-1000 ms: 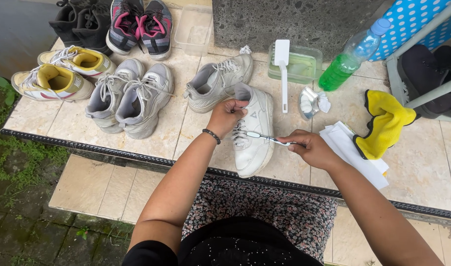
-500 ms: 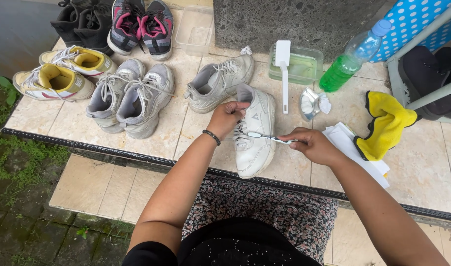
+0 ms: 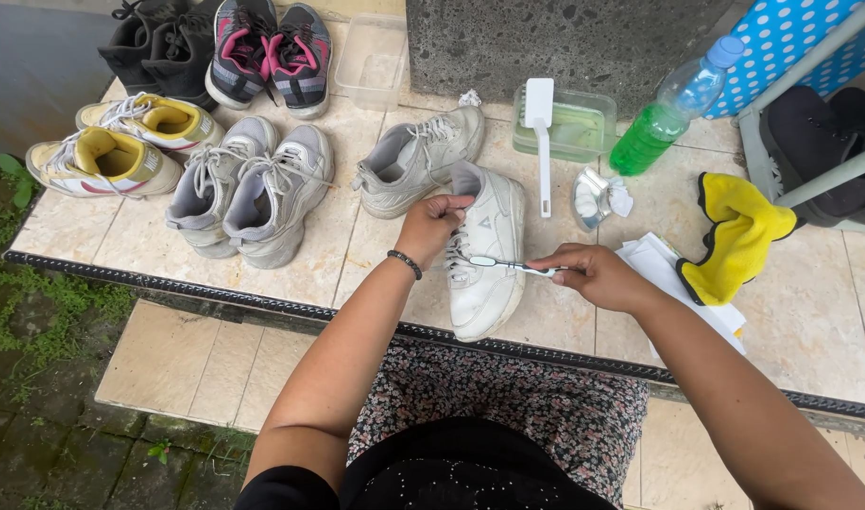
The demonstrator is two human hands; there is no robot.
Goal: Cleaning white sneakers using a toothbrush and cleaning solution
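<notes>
A white sneaker (image 3: pixel 490 247) lies on the tiled ledge with its toe toward me. My left hand (image 3: pixel 431 223) grips its tongue and upper edge, a dark band on the wrist. My right hand (image 3: pixel 595 276) holds a small toothbrush (image 3: pixel 508 265) by the handle, with the bristle end resting on the laces of the sneaker. Its matching white sneaker (image 3: pixel 415 161) lies just behind, on its side.
Grey sneakers (image 3: pixel 253 184), yellow-lined ones (image 3: pixel 120 146), pink-and-black and black pairs sit at the left. A green tub with a white brush (image 3: pixel 542 123), a bottle of green liquid (image 3: pixel 667 113), a yellow cloth (image 3: pixel 735 236) and white cloths (image 3: pixel 659 264) lie at the right.
My right hand with the toothbrush has shifted slightly along the laces. The left hand keeps its hold on the sneaker.
</notes>
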